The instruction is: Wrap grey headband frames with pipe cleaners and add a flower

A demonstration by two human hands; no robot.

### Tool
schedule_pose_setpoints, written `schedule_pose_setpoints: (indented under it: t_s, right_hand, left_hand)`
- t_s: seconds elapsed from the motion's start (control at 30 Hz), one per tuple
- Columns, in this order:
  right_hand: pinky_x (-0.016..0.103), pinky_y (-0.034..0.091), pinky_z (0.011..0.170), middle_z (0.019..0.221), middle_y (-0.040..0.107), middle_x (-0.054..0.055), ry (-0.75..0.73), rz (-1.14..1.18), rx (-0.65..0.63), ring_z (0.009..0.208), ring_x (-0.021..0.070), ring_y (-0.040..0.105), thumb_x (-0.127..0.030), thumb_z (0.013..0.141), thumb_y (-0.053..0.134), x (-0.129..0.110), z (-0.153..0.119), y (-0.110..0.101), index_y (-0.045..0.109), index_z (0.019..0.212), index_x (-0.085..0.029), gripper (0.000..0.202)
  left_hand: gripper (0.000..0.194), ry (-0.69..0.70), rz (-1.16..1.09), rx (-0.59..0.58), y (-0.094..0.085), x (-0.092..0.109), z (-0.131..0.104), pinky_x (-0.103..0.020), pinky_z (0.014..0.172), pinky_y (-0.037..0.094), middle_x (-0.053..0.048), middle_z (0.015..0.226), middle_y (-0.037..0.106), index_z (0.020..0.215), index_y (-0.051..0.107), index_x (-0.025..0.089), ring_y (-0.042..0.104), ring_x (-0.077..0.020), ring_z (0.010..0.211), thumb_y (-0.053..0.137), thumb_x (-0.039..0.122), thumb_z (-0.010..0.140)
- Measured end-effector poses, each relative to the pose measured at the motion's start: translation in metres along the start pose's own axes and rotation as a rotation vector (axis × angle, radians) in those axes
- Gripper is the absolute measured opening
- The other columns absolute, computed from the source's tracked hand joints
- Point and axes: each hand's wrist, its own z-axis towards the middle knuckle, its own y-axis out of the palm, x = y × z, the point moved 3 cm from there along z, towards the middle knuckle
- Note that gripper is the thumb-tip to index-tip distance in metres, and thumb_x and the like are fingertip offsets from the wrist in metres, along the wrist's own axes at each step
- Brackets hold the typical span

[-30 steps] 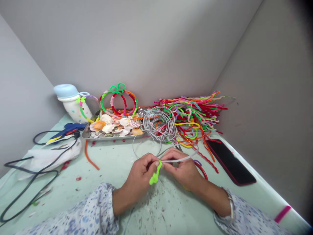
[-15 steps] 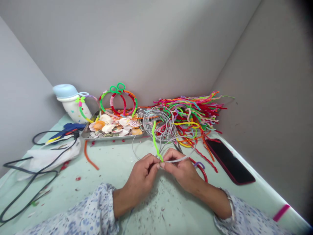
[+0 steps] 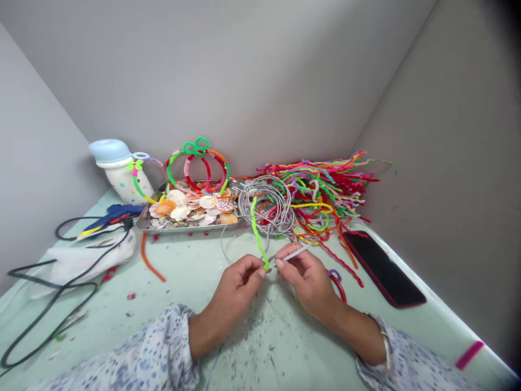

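Note:
A lime-green pipe cleaner (image 3: 256, 231) stands up from the fingertips of my left hand (image 3: 236, 288), which pinches its lower end where it meets a grey wire. My right hand (image 3: 307, 279) is just to the right, thumb and forefinger closed on the grey wire (image 3: 299, 251), which slants up past the fingers. A small gap separates the two hands' fingertips. Behind them lies a loose coil of grey wire (image 3: 248, 214). How the pipe cleaner joins the wire is partly hidden by my left fingers.
A metal tray (image 3: 195, 231) of seashells (image 3: 179, 212) stands behind, with pipe-cleaner hoops (image 3: 170, 176) on it. A pile of coloured pipe cleaners (image 3: 325, 184) lies back right, near a phone (image 3: 385, 269). At left are a white bottle (image 3: 126, 182), black cable (image 3: 30, 271) and plastic bag (image 3: 91, 260).
My right hand has drawn slightly right, away from my left fingertips, and the wire in it now slants upward. My left hand keeps its pinch on the green pipe cleaner.

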Motion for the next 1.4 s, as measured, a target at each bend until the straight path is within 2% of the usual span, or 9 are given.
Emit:
schedule_pose_setpoints:
  t_s: [0.23,0.4,0.87,0.97,1.1,1.17,1.27,1.4]
  right_hand:
    - [0.027,0.048,0.066,0.080,0.059,0.002,-0.040,-0.041,0.002,0.072,0.0145,0.058,-0.025,0.087,0.056,-0.0029,-0.0011,0.0030,0.057,0.086,-0.020,0.005]
    - [0.030,0.049,0.073,0.082,0.061,0.002,-0.070,-0.060,-0.014,0.079,0.0161,0.060,-0.023,0.087,0.057,-0.0024,-0.0018,0.0028,0.058,0.087,-0.021,0.002]
    - [0.031,0.048,0.074,0.081,0.062,0.002,-0.163,-0.106,-0.056,0.079,0.0169,0.060,-0.019,0.087,0.055,-0.0066,-0.0029,0.0049,0.056,0.087,-0.022,0.003]
    - [0.031,0.048,0.073,0.082,0.061,0.002,-0.169,-0.111,-0.017,0.079,0.0166,0.060,-0.019,0.087,0.055,-0.0064,-0.0025,0.0031,0.056,0.087,-0.022,0.003]
    - [0.030,0.048,0.073,0.083,0.060,0.002,-0.142,-0.113,0.069,0.079,0.0163,0.059,-0.022,0.087,0.055,-0.0063,-0.0016,-0.0002,0.057,0.087,-0.022,0.002]
    - [0.029,0.047,0.073,0.083,0.060,0.002,-0.131,-0.102,0.078,0.079,0.0160,0.058,-0.023,0.087,0.055,-0.0064,-0.0016,-0.0006,0.056,0.087,-0.022,0.002]
    - [0.029,0.047,0.072,0.084,0.059,0.002,-0.121,-0.091,0.045,0.079,0.0157,0.058,-0.023,0.088,0.055,-0.0068,-0.0022,0.0001,0.057,0.089,-0.022,0.003]
    - [0.030,0.047,0.074,0.087,0.059,0.002,-0.155,-0.093,-0.062,0.083,0.0161,0.058,-0.021,0.087,0.056,-0.0098,-0.0020,0.0016,0.060,0.094,-0.022,0.008]
  left_hand:
    - [0.019,0.016,0.012,0.029,-0.0001,0.0022,0.0000,-0.021,0.055,0.032,0.004,0.065,0.043,0.075,0.052,0.018,0.038,-0.0105,0.059,0.056,0.034,0.083]
    - [0.021,-0.020,-0.012,0.038,-0.0011,0.0002,-0.0001,-0.021,0.053,0.030,0.005,0.061,0.042,0.072,0.052,0.018,0.037,-0.0097,0.056,0.054,0.033,0.085]
    - [0.022,-0.114,-0.116,0.033,-0.0012,-0.0028,0.0018,-0.021,0.049,0.028,0.006,0.051,0.041,0.062,0.049,0.018,0.035,-0.0089,0.049,0.054,0.028,0.081]
    - [0.022,-0.090,-0.142,0.006,0.0000,-0.0011,0.0016,-0.021,0.050,0.029,0.006,0.054,0.042,0.068,0.052,0.017,0.036,-0.0084,0.050,0.054,0.032,0.084]
    - [0.018,-0.037,-0.142,-0.025,0.0021,0.0009,0.0002,-0.021,0.051,0.031,0.005,0.063,0.046,0.084,0.056,0.017,0.038,-0.0086,0.055,0.057,0.035,0.084]
    - [0.018,-0.027,-0.135,-0.019,0.0020,0.0004,-0.0001,-0.021,0.051,0.031,0.006,0.062,0.045,0.083,0.056,0.017,0.038,-0.0086,0.055,0.056,0.034,0.085]
    - [0.018,-0.043,-0.126,0.002,0.0006,-0.0019,0.0005,-0.021,0.051,0.030,0.006,0.058,0.042,0.077,0.054,0.017,0.036,-0.0083,0.053,0.054,0.032,0.086]
    - [0.019,-0.059,-0.136,0.009,-0.0009,-0.0030,0.0008,-0.021,0.051,0.029,0.006,0.056,0.041,0.073,0.052,0.017,0.035,-0.0084,0.053,0.054,0.031,0.086]
